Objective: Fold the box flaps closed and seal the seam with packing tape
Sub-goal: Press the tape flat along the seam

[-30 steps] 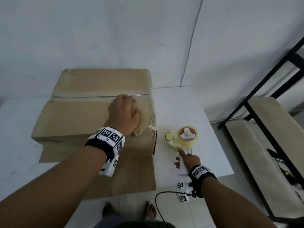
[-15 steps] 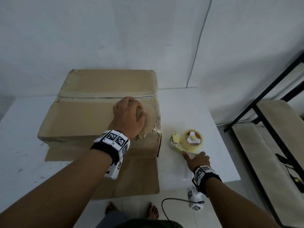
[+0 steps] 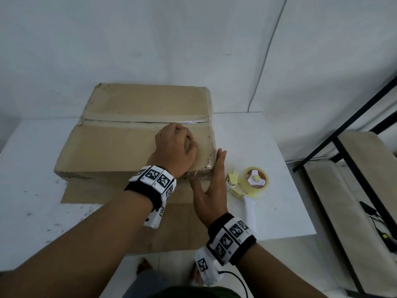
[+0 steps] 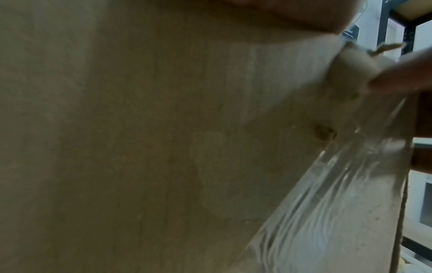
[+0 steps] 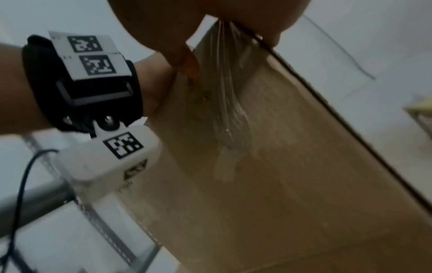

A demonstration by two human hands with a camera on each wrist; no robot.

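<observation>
A brown cardboard box [image 3: 120, 147] lies on the white table [image 3: 28, 179] with its flaps folded down, and a shiny tape strip runs along the top seam [image 3: 189, 121]. My left hand [image 3: 174, 147] rests on the box top near its right end, fingers curled under, holding nothing. My right hand [image 3: 214, 175] is flat, its straight fingers pressing wrinkled clear tape [image 3: 202, 176] against the box's right front corner. That tape [image 5: 231, 110] runs down the box's side wall [image 5: 304, 166]. The yellow tape dispenser [image 3: 253, 182] lies on the table to the right, untouched.
A flat cardboard sheet [image 3: 171, 229] sticks out from under the box over the table's front edge. A black metal rack [image 3: 343, 147] with beige shelves stands at the right. A white wall is close behind the box. A black cable [image 3: 236, 278] hangs from my right wrist.
My right hand let go of the dispenser's handle and moved left to the box's right front corner, where it now presses the tape. The left hand stayed on the box top.
</observation>
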